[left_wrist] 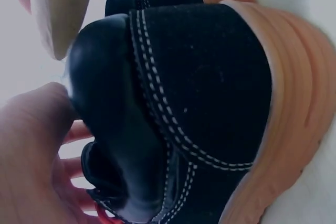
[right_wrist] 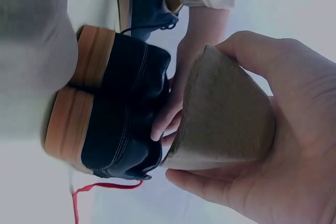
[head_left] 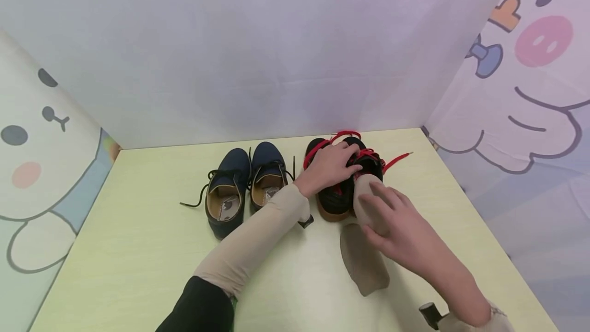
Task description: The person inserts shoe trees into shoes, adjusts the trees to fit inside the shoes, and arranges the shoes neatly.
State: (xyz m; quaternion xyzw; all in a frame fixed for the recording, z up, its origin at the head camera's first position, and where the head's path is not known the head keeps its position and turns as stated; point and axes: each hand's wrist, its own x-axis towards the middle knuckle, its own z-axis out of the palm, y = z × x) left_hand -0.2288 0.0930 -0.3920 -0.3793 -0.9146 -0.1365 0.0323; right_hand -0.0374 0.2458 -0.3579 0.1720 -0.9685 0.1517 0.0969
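Navy shoes [head_left: 239, 188] sit beside black shoes [head_left: 338, 188] gripped by left hand [head_left: 329, 168]; right hand [head_left: 396, 229] grasps insole [head_left: 369, 199].

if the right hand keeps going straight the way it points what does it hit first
Probably the black shoe: the right hand holds an insole aimed at its opening, the tip about there. Depth is unclear.

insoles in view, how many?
2. One insole curled in the right hand at the black shoes; one flat insole on the table below it.
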